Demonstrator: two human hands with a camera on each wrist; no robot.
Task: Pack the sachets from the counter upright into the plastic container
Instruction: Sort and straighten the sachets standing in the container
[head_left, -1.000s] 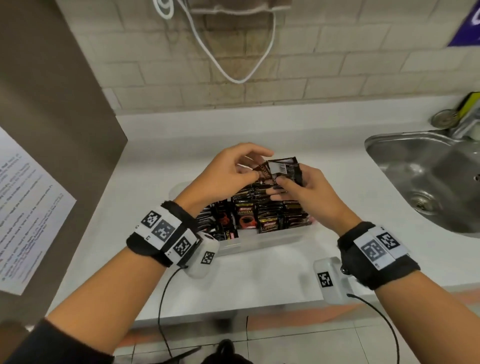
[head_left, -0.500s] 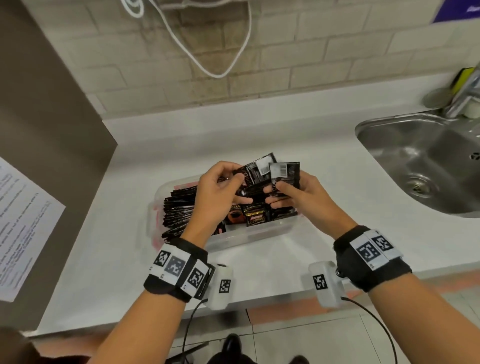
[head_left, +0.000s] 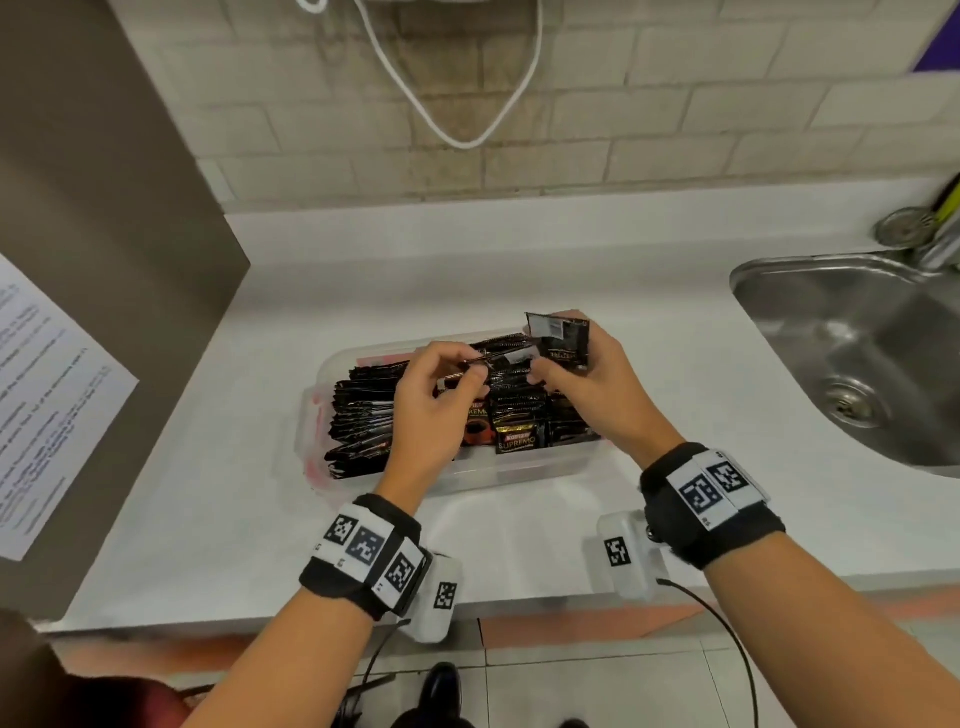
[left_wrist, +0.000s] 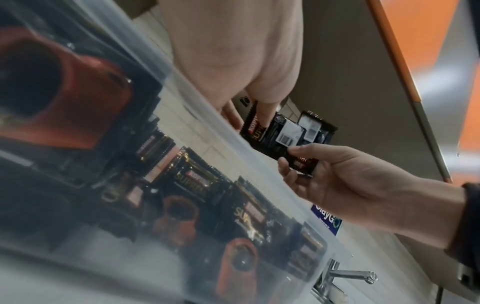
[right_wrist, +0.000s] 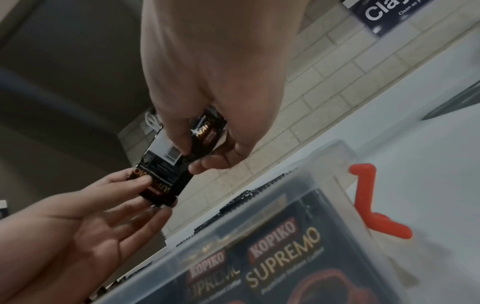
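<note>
A clear plastic container (head_left: 332, 364) stands on the white counter, filled with upright black coffee sachets (head_left: 363, 415). Both hands hover just above its far right part. My right hand (head_left: 550, 364) grips a small bunch of black sachets (head_left: 563, 338) held upright. My left hand (head_left: 467, 371) pinches the end of one sachet (head_left: 511, 357) that lies across towards the right hand. The right wrist view shows the right hand (right_wrist: 192, 156) and the left hand (right_wrist: 148, 189) holding the same sachet (right_wrist: 161, 176). In the left wrist view the left hand (left_wrist: 249, 121) pinches the sachet (left_wrist: 272, 133).
A steel sink (head_left: 857, 364) lies at the right with a tap (left_wrist: 350, 275). A brown panel with a printed sheet (head_left: 47, 415) stands at the left. A white cable (head_left: 467, 104) hangs on the brick wall. The container has a red clip (right_wrist: 369, 195).
Both hands have come down closer to the container's far right part. The sachet between the hands has tipped from upright to lying across. The head view has tilted down.
</note>
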